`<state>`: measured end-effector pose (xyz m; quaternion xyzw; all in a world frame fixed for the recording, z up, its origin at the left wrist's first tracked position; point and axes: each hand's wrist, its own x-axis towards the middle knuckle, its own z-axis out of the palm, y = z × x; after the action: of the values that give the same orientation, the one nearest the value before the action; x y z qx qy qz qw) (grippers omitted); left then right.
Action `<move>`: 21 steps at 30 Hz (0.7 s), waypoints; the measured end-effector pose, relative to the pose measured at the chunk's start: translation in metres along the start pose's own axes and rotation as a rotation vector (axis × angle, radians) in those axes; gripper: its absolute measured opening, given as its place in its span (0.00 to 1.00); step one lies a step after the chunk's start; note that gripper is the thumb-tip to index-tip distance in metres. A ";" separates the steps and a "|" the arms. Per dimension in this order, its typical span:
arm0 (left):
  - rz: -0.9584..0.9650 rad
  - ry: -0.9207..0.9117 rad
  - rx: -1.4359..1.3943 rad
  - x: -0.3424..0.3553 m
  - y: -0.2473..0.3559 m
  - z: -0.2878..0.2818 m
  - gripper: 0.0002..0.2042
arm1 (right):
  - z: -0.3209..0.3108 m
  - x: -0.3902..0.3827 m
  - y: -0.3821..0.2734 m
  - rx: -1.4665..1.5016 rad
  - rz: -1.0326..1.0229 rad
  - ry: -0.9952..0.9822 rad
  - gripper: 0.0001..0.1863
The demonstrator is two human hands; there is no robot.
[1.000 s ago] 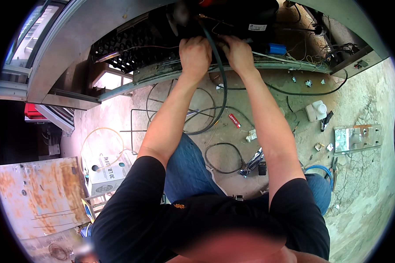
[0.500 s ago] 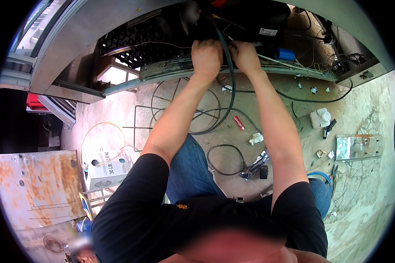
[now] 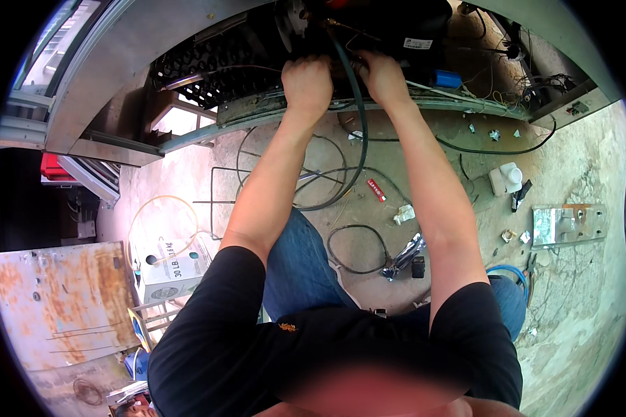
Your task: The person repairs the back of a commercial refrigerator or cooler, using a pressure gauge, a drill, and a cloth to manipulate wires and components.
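Observation:
Both my arms reach up into the open base of a metal cabinet (image 3: 118, 76). My left hand (image 3: 307, 83) is a closed fist just left of a dark green hose (image 3: 360, 139). My right hand (image 3: 384, 76) is closed just right of that hose. Between the fists a short piece of copper pipe fitting (image 3: 348, 66) shows, and both hands seem to grip it; the fingers hide the rest. Right above the hands sits a black compressor (image 3: 403, 21). A black wire condenser grid (image 3: 209, 62) lies to the left.
On the concrete floor lie black cable loops (image 3: 355, 250), a red tube (image 3: 376, 190), a white jar (image 3: 506, 178), a metal plate (image 3: 567, 224), a blue hose (image 3: 511, 271) and a white carton (image 3: 170, 267). A rusty sheet (image 3: 55, 306) stands at the lower left.
Both hands stay closed at the same spot beside the hose. The view has shifted slightly, so the hands sit a little higher in the picture.

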<state>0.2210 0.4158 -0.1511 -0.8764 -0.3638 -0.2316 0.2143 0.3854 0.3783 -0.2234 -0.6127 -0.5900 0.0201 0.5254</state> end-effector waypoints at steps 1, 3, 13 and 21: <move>-0.002 -0.013 -0.002 -0.002 -0.002 0.001 0.05 | 0.000 -0.002 -0.004 0.017 -0.021 0.030 0.14; -0.004 -0.034 -0.021 -0.002 -0.001 0.000 0.05 | -0.002 -0.006 -0.007 0.037 -0.061 0.092 0.15; 0.052 -0.002 -0.047 -0.001 0.004 -0.002 0.07 | -0.003 0.005 -0.001 0.163 -0.011 -0.039 0.09; 0.032 0.045 -0.156 -0.006 0.013 0.002 0.04 | -0.007 0.030 0.001 0.533 0.438 -0.375 0.09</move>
<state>0.2273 0.4059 -0.1588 -0.8908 -0.3257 -0.2752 0.1573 0.3993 0.3969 -0.2027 -0.5519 -0.5051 0.3960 0.5324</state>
